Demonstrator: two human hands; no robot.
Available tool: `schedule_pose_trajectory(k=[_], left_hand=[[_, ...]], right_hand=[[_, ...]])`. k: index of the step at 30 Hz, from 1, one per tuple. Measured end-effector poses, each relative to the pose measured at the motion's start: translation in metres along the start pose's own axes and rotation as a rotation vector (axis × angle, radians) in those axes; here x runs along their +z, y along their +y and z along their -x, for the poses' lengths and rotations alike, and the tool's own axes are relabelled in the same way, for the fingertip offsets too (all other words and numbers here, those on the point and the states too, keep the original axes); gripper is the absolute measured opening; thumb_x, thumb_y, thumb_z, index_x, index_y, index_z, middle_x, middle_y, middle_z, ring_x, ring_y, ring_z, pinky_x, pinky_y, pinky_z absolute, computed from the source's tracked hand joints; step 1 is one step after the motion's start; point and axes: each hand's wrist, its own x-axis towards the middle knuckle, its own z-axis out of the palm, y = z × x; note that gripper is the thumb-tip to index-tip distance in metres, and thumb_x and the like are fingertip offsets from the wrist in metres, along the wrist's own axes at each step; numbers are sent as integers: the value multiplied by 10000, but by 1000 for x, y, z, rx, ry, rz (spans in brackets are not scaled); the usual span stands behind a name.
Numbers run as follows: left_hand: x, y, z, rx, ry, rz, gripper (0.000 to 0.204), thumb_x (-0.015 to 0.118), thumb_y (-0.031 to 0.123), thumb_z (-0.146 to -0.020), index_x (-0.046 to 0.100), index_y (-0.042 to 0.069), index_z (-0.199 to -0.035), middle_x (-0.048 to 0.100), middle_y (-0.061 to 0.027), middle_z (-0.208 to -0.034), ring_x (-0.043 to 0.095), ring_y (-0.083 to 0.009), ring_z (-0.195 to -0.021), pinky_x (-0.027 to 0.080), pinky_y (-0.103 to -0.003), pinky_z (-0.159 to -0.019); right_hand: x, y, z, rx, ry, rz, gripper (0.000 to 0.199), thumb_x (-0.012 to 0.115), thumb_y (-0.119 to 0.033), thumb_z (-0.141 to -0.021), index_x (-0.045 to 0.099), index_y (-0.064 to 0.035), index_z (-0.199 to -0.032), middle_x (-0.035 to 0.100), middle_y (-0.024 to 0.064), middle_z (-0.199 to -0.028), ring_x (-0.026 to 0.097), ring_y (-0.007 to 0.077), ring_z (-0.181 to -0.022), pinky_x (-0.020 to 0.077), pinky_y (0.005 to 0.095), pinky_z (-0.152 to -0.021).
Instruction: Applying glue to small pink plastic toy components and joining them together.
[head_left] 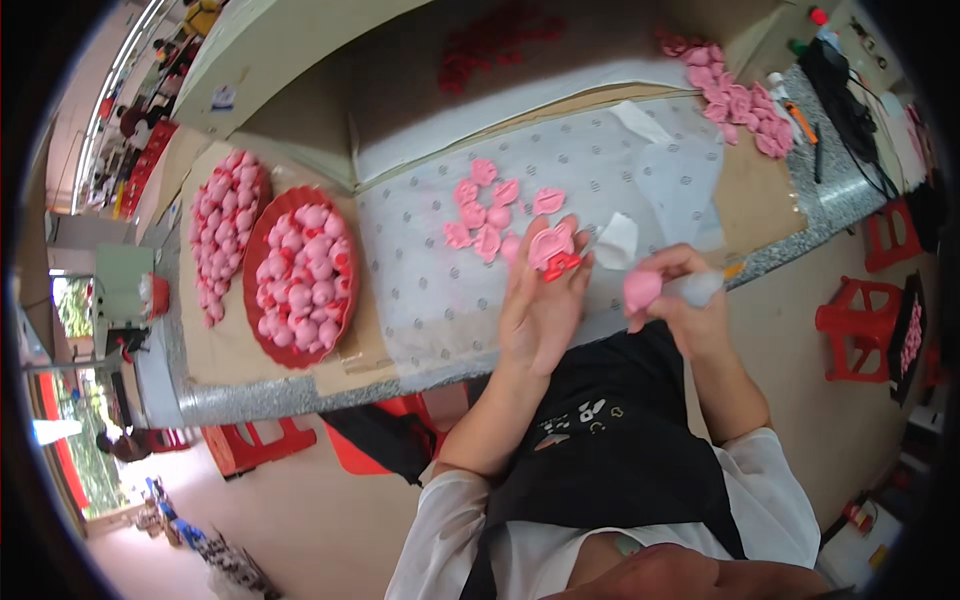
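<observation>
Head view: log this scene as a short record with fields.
Left hand: palm up, pink-and-red piece on its fingers
Right hand: holds rounded pink piece and translucent bottle-like object
Work surface: patterned sheet with loose pink pieces
Far left: red dish heaped with pink and red pieces

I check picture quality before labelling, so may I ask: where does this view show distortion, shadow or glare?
Head view: granite edge bends and the corners are black; head view, recess: the red pile lies in shadow; head view, far left: a white patch glares; head view, centre: left hand and right hand are well lit.
</observation>
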Motion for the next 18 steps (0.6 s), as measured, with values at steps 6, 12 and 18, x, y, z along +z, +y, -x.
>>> schedule_pose_trajectory(k=[6, 12, 18], left_hand=[[-2, 12, 5, 18, -36, -98, 517, 418, 268, -826, 198, 136, -1275, 284, -108, -1275, 331, -237, -1128, 242, -373, -966], [-8, 30, 16, 42, 2, 109, 476, 423, 218, -834, 236, 80, -1249, 320, -127, -1244, 369, -230, -1107, 279, -355, -951], [-7, 32, 18, -44, -19, 158, 475, 434, 212, -829, 245, 84, -1246, 316, -132, -1247, 379, -232, -1098, 285, -372, -945]], right_hand=[[46, 66, 6, -696, 113, 870, 332, 697, -22, -590, 527, -7, -876, 530, 124, -846, 503, 176, -709, 406, 246, -584], [54, 61, 4, -555, -84, 853, 343, 700, -56, -578, 542, -20, -881, 545, 117, -867, 553, 221, -747, 458, 296, -621], [57, 40, 2, -485, -203, 996, 327, 680, -51, -598, 573, -15, -905, 541, 107, -871, 548, 197, -723, 455, 276, -586]])
